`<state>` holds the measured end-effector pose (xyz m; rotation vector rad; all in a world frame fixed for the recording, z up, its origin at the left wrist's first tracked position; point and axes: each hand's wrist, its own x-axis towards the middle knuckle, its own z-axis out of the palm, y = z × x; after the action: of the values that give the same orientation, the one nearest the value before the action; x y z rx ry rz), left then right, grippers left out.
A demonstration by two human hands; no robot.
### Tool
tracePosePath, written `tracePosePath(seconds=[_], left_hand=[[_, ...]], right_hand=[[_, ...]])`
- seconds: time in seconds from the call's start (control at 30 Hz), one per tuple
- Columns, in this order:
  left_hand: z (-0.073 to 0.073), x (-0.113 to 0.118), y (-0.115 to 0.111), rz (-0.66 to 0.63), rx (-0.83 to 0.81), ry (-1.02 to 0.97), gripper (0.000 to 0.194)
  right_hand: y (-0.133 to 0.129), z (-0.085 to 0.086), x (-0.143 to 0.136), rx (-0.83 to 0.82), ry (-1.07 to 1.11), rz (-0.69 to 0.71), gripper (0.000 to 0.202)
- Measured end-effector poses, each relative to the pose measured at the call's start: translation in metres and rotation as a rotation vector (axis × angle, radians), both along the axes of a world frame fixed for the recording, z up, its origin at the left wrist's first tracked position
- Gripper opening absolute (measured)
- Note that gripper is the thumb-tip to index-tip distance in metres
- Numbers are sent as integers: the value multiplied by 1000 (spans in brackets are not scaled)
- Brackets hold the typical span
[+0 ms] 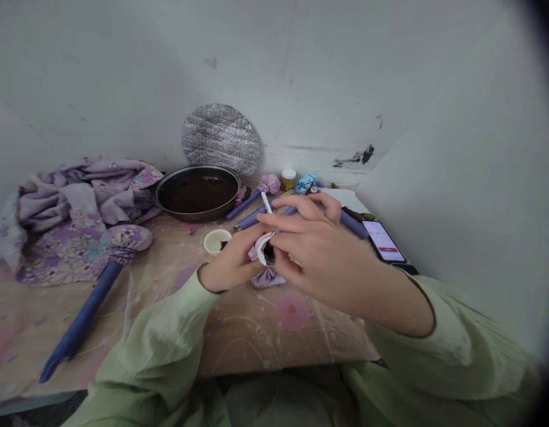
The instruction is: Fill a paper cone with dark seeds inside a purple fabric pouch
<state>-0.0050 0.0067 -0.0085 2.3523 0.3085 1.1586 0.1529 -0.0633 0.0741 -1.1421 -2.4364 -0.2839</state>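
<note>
Table [252,350] is being covered by a clear sheet over a pink-flowered print, and its far edge is being met by a pale wall [301,71] marked with dark smudges. In the head view, a white-rimmed piece [262,249] with lilac cloth is being held above the table, near its middle, by the closed, curled fingers of the left hand [232,258]. Its rim is being touched by fingertips of the right hand [319,249]; whether it is being pinched there cannot be told. Dark stuff is being held inside it. A white stick [266,202] is being seen beside the right fingertips.

A small bowl [214,242], a dark pan [198,193] and a flowered cloth [79,219] are being supported to the left. A foil disc [221,139] is being propped behind the pan.

No brand is being shown legibly; the lit phone [384,242] is being blurred, its red button unreadable. The stick's lower end is being hidden by fingers.
</note>
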Motion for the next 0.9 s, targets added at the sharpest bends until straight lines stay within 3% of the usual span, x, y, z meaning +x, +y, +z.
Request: tracePosePath(seconds=[0.37, 0.57, 0.77, 0.9], left_hand=[[0, 0, -3, 19, 17, 56, 22], [0, 0, -4, 29, -34, 59, 21], [-2, 0, -6, 17, -57, 51, 35], [-4, 0, -5, 9, -48, 35, 36]], right_hand=[[6, -2, 2, -19, 25, 15, 22], [7, -7, 4, 52, 13, 8, 21], [5, -10, 1, 95, 13, -54, 22], [8, -8, 1, 100, 16, 6, 22]])
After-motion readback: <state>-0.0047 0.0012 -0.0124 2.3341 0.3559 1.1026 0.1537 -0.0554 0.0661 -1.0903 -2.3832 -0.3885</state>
